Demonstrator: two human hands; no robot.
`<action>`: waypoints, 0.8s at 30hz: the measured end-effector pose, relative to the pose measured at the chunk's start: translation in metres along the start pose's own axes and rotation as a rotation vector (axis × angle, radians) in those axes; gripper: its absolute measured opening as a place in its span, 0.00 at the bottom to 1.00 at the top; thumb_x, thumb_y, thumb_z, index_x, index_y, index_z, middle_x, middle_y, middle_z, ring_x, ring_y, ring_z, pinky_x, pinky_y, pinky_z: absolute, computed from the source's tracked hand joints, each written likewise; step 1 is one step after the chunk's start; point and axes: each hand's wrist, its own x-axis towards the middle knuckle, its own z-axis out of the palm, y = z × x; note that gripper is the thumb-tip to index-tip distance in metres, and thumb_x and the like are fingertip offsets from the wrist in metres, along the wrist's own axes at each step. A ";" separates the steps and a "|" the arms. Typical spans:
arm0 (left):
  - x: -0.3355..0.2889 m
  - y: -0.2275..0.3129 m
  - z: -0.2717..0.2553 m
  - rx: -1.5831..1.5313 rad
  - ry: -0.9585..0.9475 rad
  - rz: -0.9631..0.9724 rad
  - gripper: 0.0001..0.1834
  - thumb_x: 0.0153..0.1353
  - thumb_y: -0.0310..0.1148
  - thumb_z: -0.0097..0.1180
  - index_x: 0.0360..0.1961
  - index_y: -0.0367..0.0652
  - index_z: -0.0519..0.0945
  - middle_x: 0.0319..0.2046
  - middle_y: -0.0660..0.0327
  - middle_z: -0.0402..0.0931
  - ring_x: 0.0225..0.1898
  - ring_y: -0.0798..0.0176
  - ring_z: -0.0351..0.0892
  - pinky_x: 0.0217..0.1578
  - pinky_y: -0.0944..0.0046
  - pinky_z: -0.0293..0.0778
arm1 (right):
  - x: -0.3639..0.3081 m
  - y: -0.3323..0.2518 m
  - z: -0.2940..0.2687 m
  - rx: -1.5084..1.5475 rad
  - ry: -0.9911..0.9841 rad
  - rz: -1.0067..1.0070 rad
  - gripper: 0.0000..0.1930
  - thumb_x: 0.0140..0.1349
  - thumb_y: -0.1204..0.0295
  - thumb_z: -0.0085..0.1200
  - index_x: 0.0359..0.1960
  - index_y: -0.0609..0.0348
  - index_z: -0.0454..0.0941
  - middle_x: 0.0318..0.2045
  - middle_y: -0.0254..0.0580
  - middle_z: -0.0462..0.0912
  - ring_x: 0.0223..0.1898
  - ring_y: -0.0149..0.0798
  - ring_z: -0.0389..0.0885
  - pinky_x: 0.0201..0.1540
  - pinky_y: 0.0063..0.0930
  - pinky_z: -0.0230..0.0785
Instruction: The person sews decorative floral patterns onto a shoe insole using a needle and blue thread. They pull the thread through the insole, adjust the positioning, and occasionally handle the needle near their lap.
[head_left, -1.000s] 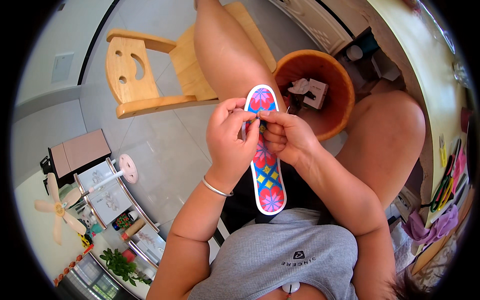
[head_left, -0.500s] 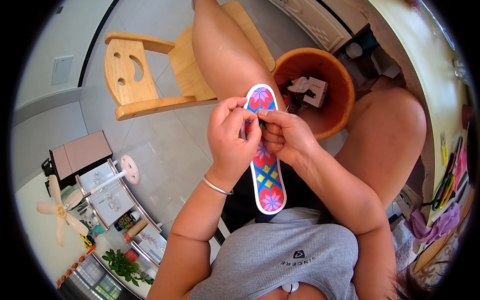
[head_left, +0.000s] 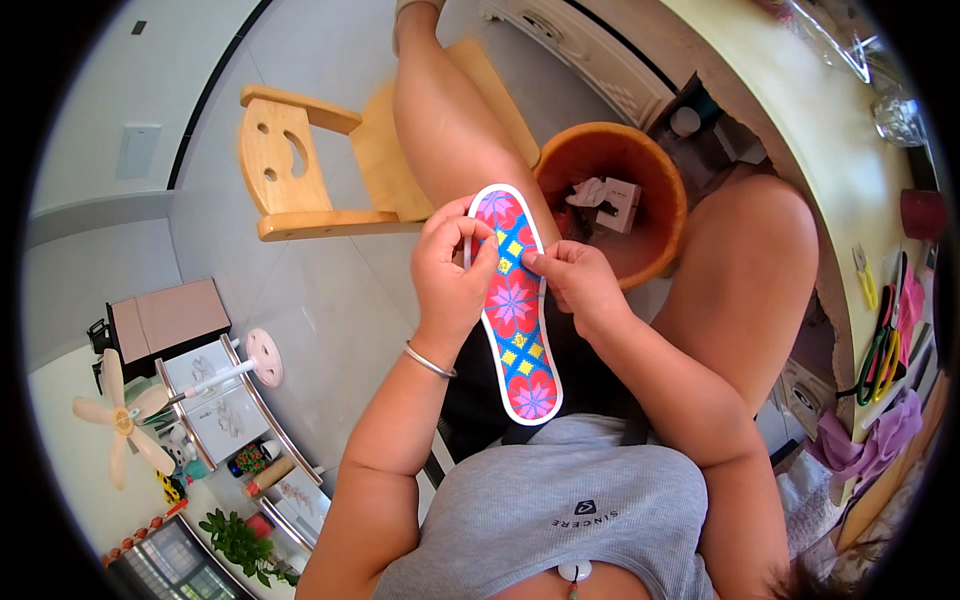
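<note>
A long embroidered insole [head_left: 514,305], white-rimmed with red, blue, yellow and pink patterns, lies slanted above my lap, patterned face up. My left hand [head_left: 452,270] grips its upper left edge, thumb and forefinger curled over the front and other fingers partly behind it. On the opposite edge, my right hand [head_left: 582,285] is closed, its thumb tip resting on the insole and its remaining fingers folded under. Whether a needle or thread is also between my right fingers cannot be made out. A silver bangle [head_left: 430,362] circles my left wrist.
Beyond my knees stands a round orange-brown bucket [head_left: 665,165] with a white box inside. A wooden chair [head_left: 285,160] supports my outstretched leg. Along the right runs a table [head_left: 815,130] holding scissors [head_left: 882,345] and a purple cloth [head_left: 870,440]. A fan [head_left: 122,418] is at left.
My hands have moved apart, the right shifting right and down from the left. The insole has tilted and more of its pattern shows. The whole view has shifted slightly.
</note>
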 end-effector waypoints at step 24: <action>-0.018 0.131 0.204 -0.318 -0.625 0.199 0.05 0.50 0.26 0.62 0.30 0.40 0.81 0.56 0.50 0.75 0.58 0.55 0.70 0.60 0.58 0.62 | -0.207 -0.036 -0.178 -0.457 0.847 -0.806 0.06 0.58 0.78 0.61 0.35 0.64 0.76 0.13 0.28 0.64 0.17 0.21 0.59 0.20 0.21 0.52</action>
